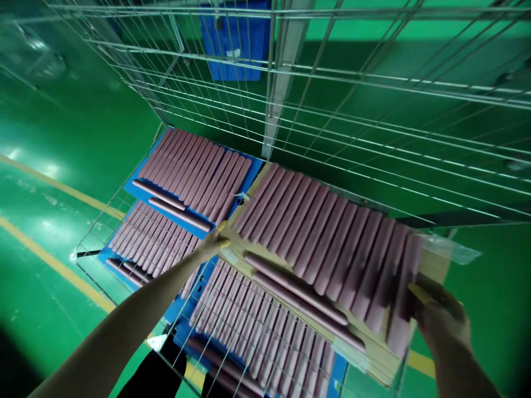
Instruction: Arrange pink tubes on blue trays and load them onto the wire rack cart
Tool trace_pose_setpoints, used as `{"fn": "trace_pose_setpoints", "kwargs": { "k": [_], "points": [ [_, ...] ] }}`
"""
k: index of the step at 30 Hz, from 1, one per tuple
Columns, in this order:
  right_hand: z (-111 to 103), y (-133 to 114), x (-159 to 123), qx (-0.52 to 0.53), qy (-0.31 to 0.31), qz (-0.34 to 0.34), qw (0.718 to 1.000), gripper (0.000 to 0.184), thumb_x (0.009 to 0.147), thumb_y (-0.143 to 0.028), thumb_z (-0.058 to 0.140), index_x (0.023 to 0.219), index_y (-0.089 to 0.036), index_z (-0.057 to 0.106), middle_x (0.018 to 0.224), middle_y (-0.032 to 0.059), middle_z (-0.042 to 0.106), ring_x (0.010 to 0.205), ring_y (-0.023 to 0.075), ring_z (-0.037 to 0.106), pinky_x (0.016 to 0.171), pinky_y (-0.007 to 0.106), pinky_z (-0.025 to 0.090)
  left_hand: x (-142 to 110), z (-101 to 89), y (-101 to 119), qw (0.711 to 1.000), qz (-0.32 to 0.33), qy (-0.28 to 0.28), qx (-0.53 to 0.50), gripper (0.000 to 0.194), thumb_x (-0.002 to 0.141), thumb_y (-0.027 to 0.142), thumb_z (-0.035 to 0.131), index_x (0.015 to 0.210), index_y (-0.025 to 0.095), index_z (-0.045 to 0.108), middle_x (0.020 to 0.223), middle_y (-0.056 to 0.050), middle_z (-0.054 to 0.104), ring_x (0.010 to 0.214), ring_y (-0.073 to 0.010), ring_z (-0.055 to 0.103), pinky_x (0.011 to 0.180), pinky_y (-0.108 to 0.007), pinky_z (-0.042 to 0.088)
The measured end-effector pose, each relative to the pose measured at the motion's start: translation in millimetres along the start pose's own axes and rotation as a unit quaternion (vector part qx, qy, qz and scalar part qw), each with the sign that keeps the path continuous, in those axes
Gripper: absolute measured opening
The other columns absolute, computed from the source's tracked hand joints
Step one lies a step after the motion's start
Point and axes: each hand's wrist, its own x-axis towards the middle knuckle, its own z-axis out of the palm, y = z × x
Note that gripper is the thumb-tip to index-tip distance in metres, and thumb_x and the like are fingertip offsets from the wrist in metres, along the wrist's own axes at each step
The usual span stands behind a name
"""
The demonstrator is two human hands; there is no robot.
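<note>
Yellow coverings show on the fingertips of both my hands. My left hand (pixel 216 239) is at the left edge of a cardboard sheet (pixel 234 243), its fingers closed on that edge. A row of long, pink, round-ended bars (pixel 315 226) lies side by side on the sheet, with two more bars (pixel 301 290) laid crosswise along the near edge. At the right end of the row, my right hand (pixel 443 315) has its fingers around the outermost pink bar (pixel 404 309). Shadow and blur partly hide those fingers.
Blue sheets (pixel 135 190) with more pink bars lie to the left and lower down. A wire mesh cage (pixel 265 105) rises behind, and its mesh also runs along the near side. Clear plastic film (pixel 452 249) sticks out at right. A blue bin (pixel 236 44) stands beyond.
</note>
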Motion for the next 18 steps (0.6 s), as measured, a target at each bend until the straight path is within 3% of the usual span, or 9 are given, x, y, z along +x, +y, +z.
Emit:
{"fn": "trace_pose_setpoints", "kwargs": {
  "k": [5,9,13,18],
  "points": [
    [0,-18,6,-0.136,0.045,-0.002,0.990,0.062,0.064,-0.041,0.069,0.114,-0.006,0.060,0.096,0.0150,0.060,0.072,0.0192,0.053,0.063,0.037,0.039,7,9.9,3,0.984,-0.005,0.023,0.179,0.071,0.075,0.018,0.061,0.139,0.010,0.032,0.113,-0.012,0.057,0.093,-0.0216,0.057,0.081,-0.033,0.046],
    [2,-31,5,-0.272,0.068,-0.016,0.960,0.052,0.071,-0.044,0.063,0.109,-0.009,0.062,0.088,0.0113,0.060,0.078,0.0216,0.053,0.068,0.038,0.037,2,21.6,10,0.915,0.022,0.030,0.403,0.059,0.079,0.020,0.057,0.133,0.005,0.039,0.123,-0.021,0.047,0.103,-0.0274,0.054,0.085,-0.036,0.043],
    [1,-24,11,-0.346,0.061,-0.032,0.936,0.055,0.074,-0.051,0.056,0.108,-0.009,0.061,0.092,0.0155,0.060,0.086,0.0274,0.053,0.070,0.041,0.036,1,34.5,24,0.828,0.015,0.054,0.558,0.040,0.085,0.019,0.046,0.122,0.005,0.049,0.114,-0.020,0.053,0.098,-0.0271,0.058,0.084,-0.037,0.043],
    [-14,-3,16,-0.386,0.035,-0.020,0.922,0.061,0.074,-0.050,0.051,0.124,-0.015,0.049,0.111,0.0184,0.057,0.104,0.0333,0.050,0.084,0.045,0.037,4,40.3,43,0.791,-0.005,0.070,0.608,0.028,0.085,0.013,0.039,0.099,0.008,0.062,0.102,-0.017,0.061,0.089,-0.0264,0.061,0.080,-0.039,0.044]
  ]
}}
